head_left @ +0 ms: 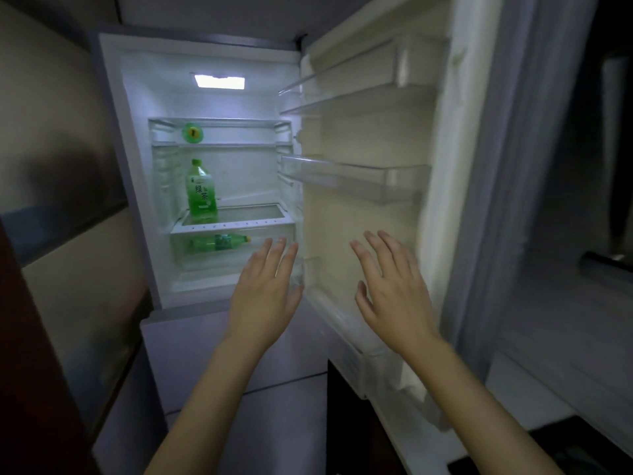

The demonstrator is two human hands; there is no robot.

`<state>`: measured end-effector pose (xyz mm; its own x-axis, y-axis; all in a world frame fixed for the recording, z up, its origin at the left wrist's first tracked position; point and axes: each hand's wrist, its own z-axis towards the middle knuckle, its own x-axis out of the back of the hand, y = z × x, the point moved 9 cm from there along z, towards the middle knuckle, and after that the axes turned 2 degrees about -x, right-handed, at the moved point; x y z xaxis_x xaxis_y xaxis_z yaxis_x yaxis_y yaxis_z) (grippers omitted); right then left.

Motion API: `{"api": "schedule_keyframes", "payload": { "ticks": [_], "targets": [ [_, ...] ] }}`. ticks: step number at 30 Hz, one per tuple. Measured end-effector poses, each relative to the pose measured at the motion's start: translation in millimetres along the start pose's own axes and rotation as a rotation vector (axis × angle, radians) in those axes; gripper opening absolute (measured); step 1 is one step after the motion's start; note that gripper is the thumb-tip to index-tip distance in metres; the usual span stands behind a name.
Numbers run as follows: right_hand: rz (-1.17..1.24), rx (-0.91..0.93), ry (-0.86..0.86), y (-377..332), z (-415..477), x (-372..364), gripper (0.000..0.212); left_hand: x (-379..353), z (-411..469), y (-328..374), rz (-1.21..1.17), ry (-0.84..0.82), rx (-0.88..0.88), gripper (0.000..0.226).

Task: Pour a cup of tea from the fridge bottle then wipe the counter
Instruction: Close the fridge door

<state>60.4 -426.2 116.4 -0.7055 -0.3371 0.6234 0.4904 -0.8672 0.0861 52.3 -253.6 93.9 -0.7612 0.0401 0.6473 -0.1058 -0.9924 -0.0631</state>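
The fridge (137, 173) stands open, its inside lit. A green tea bottle (201, 192) stands upright on the lower glass shelf, at the left. A second green bottle (222, 241) lies on its side in the drawer below. A round green item (193, 133) sits on the upper shelf. My left hand (265, 289) is raised in front of the drawer with straight fingers, holding nothing. My right hand (394, 286) is spread in front of the open door (359, 207), also holding nothing. Neither hand touches a bottle.
The door swings out to the right, and the door bins (352, 178) that I can see into hold nothing. Closed lower fridge drawers (239, 354) are below my hands. A wall (61, 166) is close on the left, and a dark room lies to the right.
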Motion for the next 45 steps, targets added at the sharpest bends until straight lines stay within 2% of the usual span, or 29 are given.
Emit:
{"api": "schedule_keyframes", "payload": {
  "ticks": [5,8,10,13,16,20,27,31,34,36,38,40,43,45],
  "targets": [
    [0.036,0.029,0.016,32,-29,35,0.063,12,8,66,-0.007,0.034,-0.010,0.064],
    [0.040,0.025,0.083,53,-43,63,0.063,22,15,95,-0.021,0.059,-0.021,0.064],
    [0.030,-0.046,0.134,74,-52,80,0.065,29,22,112,-0.036,0.062,-0.027,0.064],
    [0.071,-0.262,0.202,112,-64,95,0.072,47,33,136,-0.061,0.105,-0.036,0.063],
    [0.196,-0.406,0.162,134,-71,85,0.080,67,45,159,-0.108,0.154,-0.056,0.059],
    [0.266,-0.377,0.086,129,-76,64,0.084,84,57,183,-0.155,0.169,-0.078,0.056],
    [0.345,-0.393,0.199,122,-74,79,0.083,110,69,201,-0.178,0.239,-0.100,0.056],
    [0.483,-0.346,0.221,107,-73,82,0.066,119,70,203,-0.300,0.250,-0.025,0.064],
    [0.619,-0.267,0.248,93,-66,80,0.049,126,61,185,-0.283,0.305,0.091,0.074],
    [0.671,-0.205,0.248,82,-58,79,0.045,131,55,169,-0.262,0.350,0.166,0.079],
    [0.704,-0.104,0.202,59,-51,75,0.049,137,49,154,-0.238,0.383,0.226,0.082],
    [0.756,-0.013,0.115,33,-46,64,0.062,144,44,139,-0.198,0.393,0.256,0.080],
    [0.757,0.113,0.001,-9,-43,44,0.083,155,37,117,-0.066,0.418,0.246,0.076],
    [0.732,0.178,-0.030,-34,-41,33,0.087,159,34,100,-0.007,0.426,0.244,0.073]
  ]
}}
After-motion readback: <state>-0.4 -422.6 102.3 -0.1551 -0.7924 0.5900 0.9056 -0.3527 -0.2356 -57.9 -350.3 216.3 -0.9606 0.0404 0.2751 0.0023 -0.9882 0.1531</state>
